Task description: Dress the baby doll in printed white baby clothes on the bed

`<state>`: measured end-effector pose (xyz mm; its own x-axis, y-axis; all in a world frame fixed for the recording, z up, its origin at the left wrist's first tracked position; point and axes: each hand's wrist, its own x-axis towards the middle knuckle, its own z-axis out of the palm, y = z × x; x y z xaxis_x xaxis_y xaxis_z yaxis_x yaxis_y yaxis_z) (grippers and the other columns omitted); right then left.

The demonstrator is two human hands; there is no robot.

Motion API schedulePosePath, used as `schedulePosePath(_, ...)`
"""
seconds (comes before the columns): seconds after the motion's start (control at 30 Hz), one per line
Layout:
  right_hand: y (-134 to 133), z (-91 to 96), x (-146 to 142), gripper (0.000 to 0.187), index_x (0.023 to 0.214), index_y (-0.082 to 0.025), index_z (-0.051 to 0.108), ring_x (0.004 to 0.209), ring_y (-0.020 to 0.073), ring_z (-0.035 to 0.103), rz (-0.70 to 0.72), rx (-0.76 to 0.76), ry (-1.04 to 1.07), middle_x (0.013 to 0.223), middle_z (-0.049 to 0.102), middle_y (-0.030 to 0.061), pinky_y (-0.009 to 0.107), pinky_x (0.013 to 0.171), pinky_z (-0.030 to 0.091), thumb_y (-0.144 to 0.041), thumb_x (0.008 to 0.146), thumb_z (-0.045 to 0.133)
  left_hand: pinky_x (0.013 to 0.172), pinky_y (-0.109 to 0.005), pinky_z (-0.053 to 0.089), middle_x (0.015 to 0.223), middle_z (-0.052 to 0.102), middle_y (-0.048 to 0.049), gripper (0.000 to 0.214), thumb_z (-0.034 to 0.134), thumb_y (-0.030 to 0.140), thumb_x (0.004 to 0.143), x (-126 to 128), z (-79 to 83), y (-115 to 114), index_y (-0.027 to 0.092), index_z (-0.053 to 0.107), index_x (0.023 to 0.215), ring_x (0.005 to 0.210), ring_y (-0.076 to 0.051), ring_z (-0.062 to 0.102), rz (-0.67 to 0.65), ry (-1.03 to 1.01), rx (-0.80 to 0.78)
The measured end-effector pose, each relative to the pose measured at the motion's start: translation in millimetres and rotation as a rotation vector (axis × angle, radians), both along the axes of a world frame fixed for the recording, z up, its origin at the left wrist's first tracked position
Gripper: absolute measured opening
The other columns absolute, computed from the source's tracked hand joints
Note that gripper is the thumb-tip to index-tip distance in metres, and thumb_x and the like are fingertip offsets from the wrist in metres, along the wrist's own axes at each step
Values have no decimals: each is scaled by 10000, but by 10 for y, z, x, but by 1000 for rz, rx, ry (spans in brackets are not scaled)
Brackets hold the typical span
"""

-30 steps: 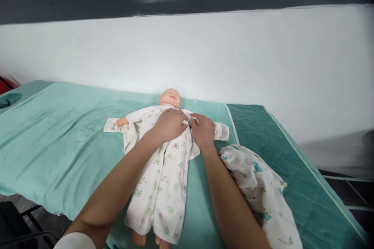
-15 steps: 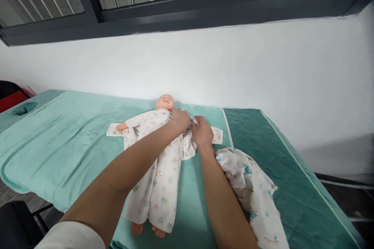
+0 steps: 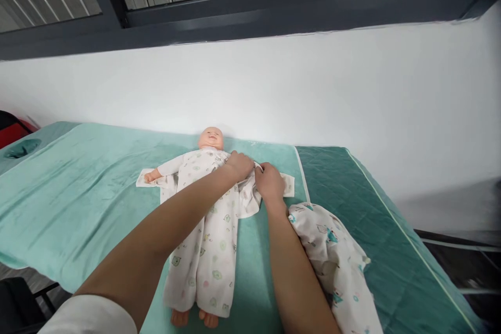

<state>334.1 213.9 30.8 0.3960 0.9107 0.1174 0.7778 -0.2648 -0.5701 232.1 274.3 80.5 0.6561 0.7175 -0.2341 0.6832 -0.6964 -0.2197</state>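
White patterned clothing (image 3: 248, 198) is pinched in the right hand (image 3: 271, 182), between thumb and fingers, just beside the left hand (image 3: 240, 166), whose fingers curl down, their grip hidden. Face-up on a green sheet (image 3: 105, 193), the doll (image 3: 210, 138) lies under the left fingers, its head beyond them.

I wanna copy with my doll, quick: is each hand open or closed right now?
Left hand: curled by the doll's shoulder; whether it's gripping can't be told.
Right hand: closed, pinching the white cloth.
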Motion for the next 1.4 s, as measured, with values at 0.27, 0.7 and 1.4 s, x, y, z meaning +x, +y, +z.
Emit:
schedulePosePath(0.27,27,-15,33,343,980,-170,684,890,250,605,-24,115,192,1000,700,131,315,736,388,-321,935,380,905,-414,409,1176,672,-201,330,478,47,882,-210,286,-75,90,622,1177,1106,-292,613,-1,-26,142)
schedulePosePath(0.7,144,-133,118,348,949,-162,667,882,246,631,6,390,647,958,722,111,365,805,488,-440,794,527,836,-394,417,1157,635,-183,388,472,-4,837,-754,576,-72,96,563,1201,1048,-282,604,18,-38,258)
schedulePosePath(1.4,-41,42,-510,506,1389,-189,486,1368,234,471,377,451,471,1462,519,136,444,1158,374,-453,958,463,986,-428,474,1209,684,-106,299,515,364,951,-1057,406,-326,175,627,1154,1136,-276,628,143,-578,37)
